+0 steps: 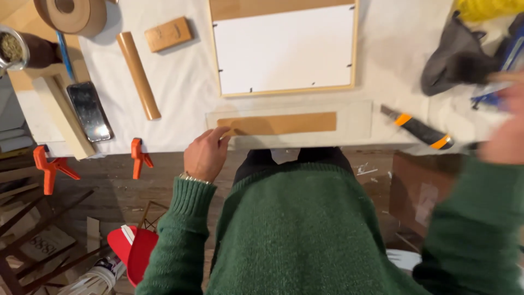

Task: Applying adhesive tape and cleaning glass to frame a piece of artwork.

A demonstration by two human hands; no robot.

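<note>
A strip of brown tape (281,123) lies flat along a pale, translucent sheet (355,117) at the near edge of the desk (185,82), directly in front of the person in the green sweater. The left hand (206,154) rests at the strip's left end, its fingers (221,133) curled loosely with the tips touching the tape and sheet; nothing is gripped. The right hand (505,128) is raised at the right edge of the view and blurred; whether its fingers are open or closed cannot be told. Just beyond the sheet lies a light wooden picture frame (284,48), face down, its white backing showing. To the right of the strip, a utility knife (417,128) with a black and orange handle lies at an angle, and farther right a dark grey cloth (456,57) is bunched up. To the left of the frame lie a small wooden block (168,34), a wooden dowel (138,74), a smartphone (90,110) with its screen up, a pale wooden batten (63,116), and, at the far corner, a roll of brown tape (73,13). Two orange spring clamps (140,157) grip the desk's near edge on the left.
</note>
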